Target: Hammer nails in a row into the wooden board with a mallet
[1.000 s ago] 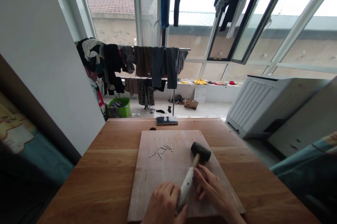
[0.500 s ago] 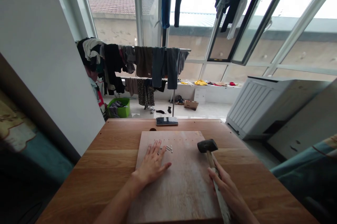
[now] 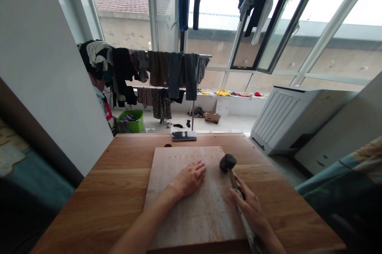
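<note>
My left hand (image 3: 191, 177) rests on a pale wooden board (image 3: 191, 222), its fingers curled down and pressed together. What lies beneath those fingers is hidden, and the loose nails are out of sight. In my right hand (image 3: 246, 200) is a hammer (image 3: 228, 162) with a dark head and a long, worn handle, my fingers wrapped round the handle. The hammer's head is over the board's right edge. A row of small dark dots runs along the board's far side.
The board lies on a brown wooden table (image 3: 119, 182). A phone (image 3: 184, 136) is at the table's far edge, near a dark round hole (image 3: 168, 145). Beyond stand a laundry rack with clothes (image 3: 159, 69), a green tub (image 3: 136, 126) and a white cabinet (image 3: 276, 120).
My left hand has slid right across the board to where the nails lay, its spread fingers now curled together. The nails no longer show. The hammer's head has turned slightly. The view has shifted a little.
</note>
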